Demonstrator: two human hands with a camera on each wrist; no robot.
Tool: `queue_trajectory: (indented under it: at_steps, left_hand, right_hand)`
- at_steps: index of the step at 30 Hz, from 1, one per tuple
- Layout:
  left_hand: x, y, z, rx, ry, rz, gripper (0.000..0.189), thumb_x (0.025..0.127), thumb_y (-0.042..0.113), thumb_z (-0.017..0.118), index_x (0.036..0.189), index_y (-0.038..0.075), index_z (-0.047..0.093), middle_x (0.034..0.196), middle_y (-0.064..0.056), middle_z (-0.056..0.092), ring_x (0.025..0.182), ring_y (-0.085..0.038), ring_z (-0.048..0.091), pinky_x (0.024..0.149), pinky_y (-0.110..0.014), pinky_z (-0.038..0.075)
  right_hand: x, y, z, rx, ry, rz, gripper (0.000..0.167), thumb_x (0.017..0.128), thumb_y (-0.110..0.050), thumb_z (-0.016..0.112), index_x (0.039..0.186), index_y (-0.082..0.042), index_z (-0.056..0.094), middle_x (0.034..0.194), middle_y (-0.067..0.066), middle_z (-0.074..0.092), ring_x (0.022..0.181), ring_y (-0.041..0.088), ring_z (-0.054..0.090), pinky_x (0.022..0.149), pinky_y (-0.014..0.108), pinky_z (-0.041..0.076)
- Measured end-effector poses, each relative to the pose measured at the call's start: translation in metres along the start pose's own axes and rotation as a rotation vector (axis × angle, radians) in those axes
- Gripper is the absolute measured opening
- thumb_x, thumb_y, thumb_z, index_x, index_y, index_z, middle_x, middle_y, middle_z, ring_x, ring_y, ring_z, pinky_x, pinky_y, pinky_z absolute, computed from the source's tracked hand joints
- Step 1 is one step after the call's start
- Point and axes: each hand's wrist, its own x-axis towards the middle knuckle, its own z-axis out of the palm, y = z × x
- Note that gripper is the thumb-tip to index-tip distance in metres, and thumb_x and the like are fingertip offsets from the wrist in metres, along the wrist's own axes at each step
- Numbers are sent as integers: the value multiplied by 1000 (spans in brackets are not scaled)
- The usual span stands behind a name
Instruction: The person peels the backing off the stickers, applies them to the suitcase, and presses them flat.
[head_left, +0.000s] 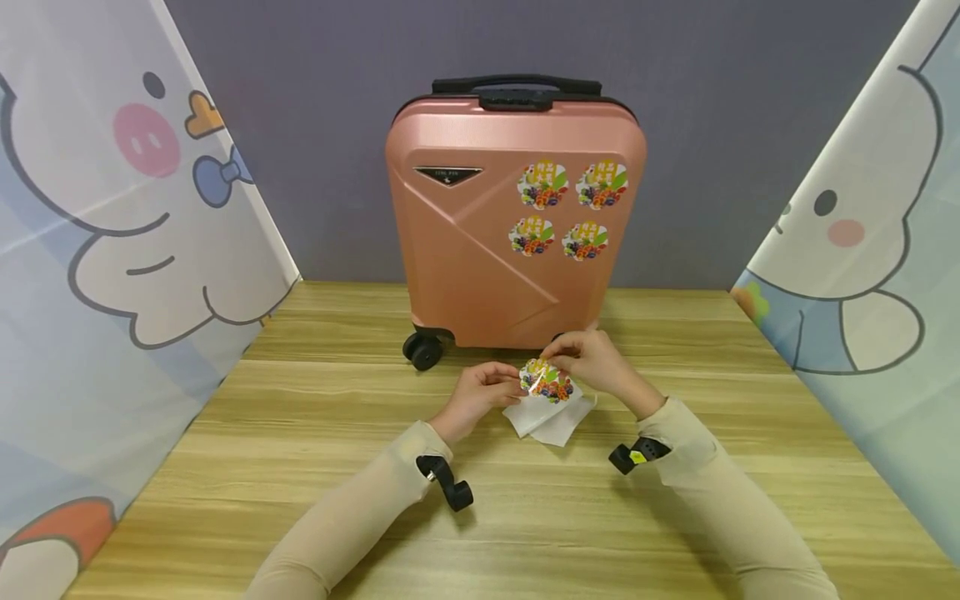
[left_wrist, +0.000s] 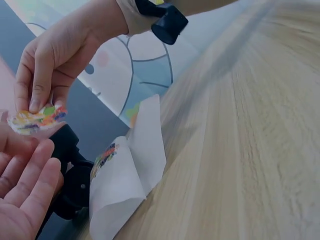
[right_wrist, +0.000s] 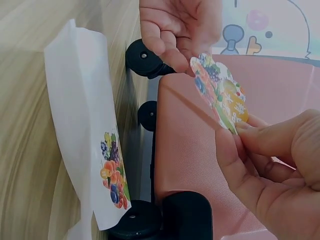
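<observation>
A round fruit sticker (head_left: pixel 546 382) is held up between both hands, just above the tabletop. My right hand (head_left: pixel 596 362) pinches its upper edge between thumb and fingers; the right wrist view shows this sticker (right_wrist: pixel 220 95) bent slightly, off its backing. At the opposite edge, my left hand (head_left: pixel 480 396) takes the rim between thumb and index finger, its other fingers loosely bent. Below lies a folded white backing sheet (right_wrist: pixel 80 95), with another printed fruit sticker (right_wrist: pixel 115 175) on it. Behind stands a pink suitcase (head_left: pixel 480 275), bearing several matching stickers at its upper right.
The suitcase stands upright on black wheels (head_left: pixel 423 351) at the back of the wooden table (head_left: pixel 337 450). A grey panel (head_left: pixel 315 150) rises behind it, and cartoon-printed panels (head_left: pixel 847 275) flank the table. Each wrist wears a black camera mount (head_left: pixel 450 483).
</observation>
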Motion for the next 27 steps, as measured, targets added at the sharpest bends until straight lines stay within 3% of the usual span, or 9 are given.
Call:
queue_trajectory:
  at_steps: [6, 17, 27]
  left_hand:
    - [0, 0, 1, -39, -15, -12, 26, 92, -8, 56, 115, -20, 56, 92, -7, 68, 83, -14, 70, 79, -33, 60]
    - [-1, 4, 2, -43, 57, 11, 15, 91, -8, 62, 106, -13, 63, 84, -4, 70, 78, -13, 70, 75, -30, 60]
    - [-2, 13, -4, -25, 115, 80, 14, 90, -9, 63, 103, -14, 65, 81, -4, 70, 75, -15, 70, 77, -42, 61]
  right_hand:
    - [1, -1, 2, -68, 47, -67, 10, 89, 8, 68, 95, 4, 75, 83, 12, 72, 62, 25, 66, 53, 26, 52]
    - [3, -8, 2, -37, 37, -17, 13, 91, 8, 65, 98, 4, 76, 86, 13, 73, 67, 33, 68, 53, 27, 54]
    - [10, -19, 3, 1, 70, -18, 12, 92, 7, 65, 97, 3, 76, 87, 13, 72, 67, 30, 69, 55, 27, 56]
